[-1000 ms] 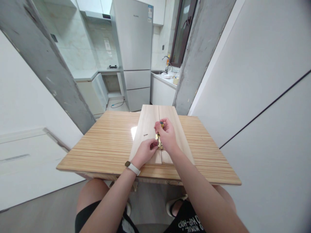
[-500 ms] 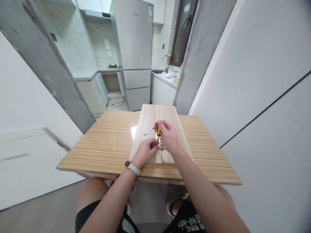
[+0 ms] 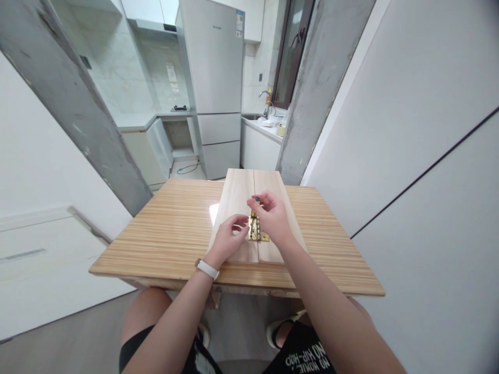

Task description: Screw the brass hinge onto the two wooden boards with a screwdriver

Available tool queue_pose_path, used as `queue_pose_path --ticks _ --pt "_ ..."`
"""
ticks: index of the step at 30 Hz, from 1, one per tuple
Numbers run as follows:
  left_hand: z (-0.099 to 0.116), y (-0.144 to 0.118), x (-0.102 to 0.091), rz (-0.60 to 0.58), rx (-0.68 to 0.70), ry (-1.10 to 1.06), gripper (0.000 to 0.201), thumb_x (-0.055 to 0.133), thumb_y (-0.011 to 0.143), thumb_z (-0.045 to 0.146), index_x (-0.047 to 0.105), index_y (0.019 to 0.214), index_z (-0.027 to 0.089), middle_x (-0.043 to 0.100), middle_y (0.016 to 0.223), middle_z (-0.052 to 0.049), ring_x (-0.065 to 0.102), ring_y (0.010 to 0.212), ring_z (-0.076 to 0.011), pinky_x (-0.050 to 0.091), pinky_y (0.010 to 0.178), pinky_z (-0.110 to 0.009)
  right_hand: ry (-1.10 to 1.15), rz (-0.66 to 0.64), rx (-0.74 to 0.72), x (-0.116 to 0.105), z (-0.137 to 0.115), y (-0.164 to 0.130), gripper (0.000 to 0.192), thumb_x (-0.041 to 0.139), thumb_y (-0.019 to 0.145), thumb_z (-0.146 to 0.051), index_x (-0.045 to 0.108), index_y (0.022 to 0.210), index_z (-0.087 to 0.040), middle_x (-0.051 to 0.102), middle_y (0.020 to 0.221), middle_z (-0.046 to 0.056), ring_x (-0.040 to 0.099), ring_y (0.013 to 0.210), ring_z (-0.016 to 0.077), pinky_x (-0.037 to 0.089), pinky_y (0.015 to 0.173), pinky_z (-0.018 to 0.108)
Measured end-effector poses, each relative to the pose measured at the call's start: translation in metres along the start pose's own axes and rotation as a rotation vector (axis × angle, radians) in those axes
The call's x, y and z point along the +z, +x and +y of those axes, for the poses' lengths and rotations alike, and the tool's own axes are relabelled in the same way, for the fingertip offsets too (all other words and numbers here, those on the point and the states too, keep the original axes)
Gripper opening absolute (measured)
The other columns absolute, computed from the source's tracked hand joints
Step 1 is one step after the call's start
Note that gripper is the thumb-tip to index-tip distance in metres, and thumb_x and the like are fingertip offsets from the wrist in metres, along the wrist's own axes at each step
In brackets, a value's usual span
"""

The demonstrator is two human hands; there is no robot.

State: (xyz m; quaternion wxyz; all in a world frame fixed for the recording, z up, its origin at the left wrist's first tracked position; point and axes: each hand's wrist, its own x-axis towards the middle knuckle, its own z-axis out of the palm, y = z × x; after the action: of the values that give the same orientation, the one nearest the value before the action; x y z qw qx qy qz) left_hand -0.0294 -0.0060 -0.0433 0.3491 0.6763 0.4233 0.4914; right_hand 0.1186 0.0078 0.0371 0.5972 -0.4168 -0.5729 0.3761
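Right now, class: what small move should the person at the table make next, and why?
Probably press the screwdriver down and turn it. The right hand holds it upright over the brass hinge, which spans the seam between the two boards, and the left hand rests beside the hinge.

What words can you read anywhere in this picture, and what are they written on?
"HIP-HOP" and, under it, "HOMIE": seen upside down on the black shorts; the rest of that print is cut off.
Fridge: a small dark brand word on the upper door, too small to read.
Blue and white sticker on the fridge's top corner: blurred, unreadable.
Paper notice on the kitchen wall tiles: too blurred to read.
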Motion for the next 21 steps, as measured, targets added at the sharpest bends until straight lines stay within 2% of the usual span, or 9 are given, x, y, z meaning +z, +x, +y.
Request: queue_pose_path --ticks 3,7,13,16,19,21 --pt "0.02 0.004 -0.004 0.039 0.057 -0.006 0.029 0.071 0.09 0.027 0.067 0.118 0.02 0.072 0.117 -0.01 0.071 0.1 -0.0192 0.059 0.085 -0.031 -0.1 0.041 -0.017 0.0 -0.007 -0.002 0.034 0.079 0.081 -0.052 0.066 0.086 -0.021 0.069 0.078 0.001 0.06 0.067 0.0164 0.043 0.059 0.029" --pt "0.045 0.014 0.0 0.092 0.111 0.042 0.022 0.072 0.09 0.026 0.069 0.111 0.019 0.075 0.106 -0.008 0.071 0.093 -0.0197 0.059 0.083 -0.031 -0.217 0.108 -0.065 0.003 -0.014 -0.005 0.031 0.08 0.081 -0.046 0.061 0.079 -0.022 0.065 0.074 -0.001 0.056 0.066 0.0158 0.042 0.061 0.029" --pt "0.059 0.021 0.008 0.106 0.121 0.097 0.018 0.064 0.095 0.025 0.071 0.111 0.02 0.077 0.096 -0.006 0.071 0.082 -0.0183 0.057 0.071 -0.028 -0.303 0.116 -0.094 0.001 -0.015 -0.006 0.032 0.079 0.082 -0.046 0.058 0.076 -0.023 0.059 0.069 -0.003 0.051 0.063 0.0159 0.04 0.06 0.03" --pt "0.057 0.02 0.007 0.081 0.123 0.097 0.019 0.062 0.096 0.026 0.072 0.111 0.02 0.077 0.096 -0.006 0.07 0.08 -0.0178 0.056 0.07 -0.027 -0.375 0.011 -0.112 -0.008 -0.02 -0.002 0.025 0.077 0.083 -0.044 0.065 0.091 -0.023 0.066 0.079 0.0 0.057 0.068 0.0173 0.044 0.064 0.032" --pt "0.054 0.022 0.002 0.04 0.13 0.09 0.02 0.063 0.096 0.026 0.073 0.112 0.021 0.076 0.099 -0.006 0.07 0.085 -0.018 0.055 0.073 -0.027 -0.466 -0.203 -0.166 -0.023 -0.034 0.005 0.029 0.072 0.088 -0.035 0.067 0.115 -0.026 0.072 0.102 0.004 0.063 0.077 0.0185 0.049 0.073 0.034" --pt "0.052 0.024 -0.001 -0.001 0.136 0.097 0.018 0.065 0.094 0.027 0.073 0.11 0.021 0.076 0.1 -0.005 0.068 0.089 -0.0186 0.054 0.076 -0.028 -0.525 -0.37 -0.217 -0.033 -0.046 0.01 0.031 0.066 0.092 -0.026 0.066 0.123 -0.028 0.072 0.112 0.005 0.065 0.083 0.0191 0.05 0.078 0.036"
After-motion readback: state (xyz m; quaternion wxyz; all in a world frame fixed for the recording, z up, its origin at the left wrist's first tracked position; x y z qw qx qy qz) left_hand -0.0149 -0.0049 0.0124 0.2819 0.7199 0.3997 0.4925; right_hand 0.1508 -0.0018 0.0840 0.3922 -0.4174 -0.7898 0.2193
